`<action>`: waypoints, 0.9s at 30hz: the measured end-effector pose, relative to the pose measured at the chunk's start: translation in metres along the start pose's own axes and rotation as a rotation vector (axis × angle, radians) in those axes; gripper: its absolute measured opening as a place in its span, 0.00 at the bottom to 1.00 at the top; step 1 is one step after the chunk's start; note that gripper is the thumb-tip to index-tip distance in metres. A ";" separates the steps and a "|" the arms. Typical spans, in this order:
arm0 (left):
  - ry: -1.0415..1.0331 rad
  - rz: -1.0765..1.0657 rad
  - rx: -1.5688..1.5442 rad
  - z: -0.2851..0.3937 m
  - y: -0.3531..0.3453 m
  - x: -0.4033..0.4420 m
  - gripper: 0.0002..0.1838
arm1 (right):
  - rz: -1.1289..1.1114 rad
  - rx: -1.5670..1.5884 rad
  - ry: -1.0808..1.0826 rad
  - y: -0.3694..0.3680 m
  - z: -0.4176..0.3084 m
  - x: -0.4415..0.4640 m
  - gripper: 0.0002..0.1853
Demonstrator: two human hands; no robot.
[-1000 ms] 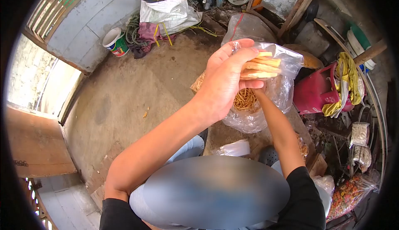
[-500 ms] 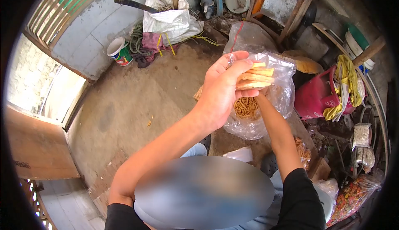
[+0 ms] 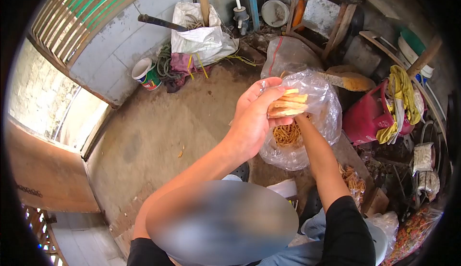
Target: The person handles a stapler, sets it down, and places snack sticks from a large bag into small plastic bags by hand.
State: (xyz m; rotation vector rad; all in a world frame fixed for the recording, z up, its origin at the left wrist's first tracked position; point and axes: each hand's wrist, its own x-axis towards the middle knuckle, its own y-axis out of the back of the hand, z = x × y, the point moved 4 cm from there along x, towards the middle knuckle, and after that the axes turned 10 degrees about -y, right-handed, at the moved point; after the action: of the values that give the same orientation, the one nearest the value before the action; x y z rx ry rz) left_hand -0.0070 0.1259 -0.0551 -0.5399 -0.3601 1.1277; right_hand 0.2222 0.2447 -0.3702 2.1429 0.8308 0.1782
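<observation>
In the head view, my left hand is closed round a small clear packet of yellow snack sticks, its thumb over the top. Below and right of it lies a large clear plastic bag with thin brown snack sticks inside. My right forearm reaches up over the large bag's opening. Most of my right hand is hidden behind the packet and my left hand, so its fingers do not show.
A red container with a yellow cloth stands at the right. White sack and paint bucket are by the wall. White plastic sleeves lie near my feet; a bag of brown sticks is at the right.
The view has shifted, so the surroundings appear lower. My left hand still holds the packet, now lower in view and slightly left. My right hand remains hidden at the large bag.
</observation>
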 end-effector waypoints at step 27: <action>-0.037 0.002 0.004 0.012 0.002 -0.011 0.17 | -0.313 -0.435 0.736 0.042 0.056 -0.038 0.09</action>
State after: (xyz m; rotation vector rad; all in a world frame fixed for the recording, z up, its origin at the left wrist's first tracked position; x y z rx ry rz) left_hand -0.0192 0.1193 -0.0460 -0.5165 -0.3891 1.1417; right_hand 0.2353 0.1660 -0.3699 1.4994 1.3773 0.9281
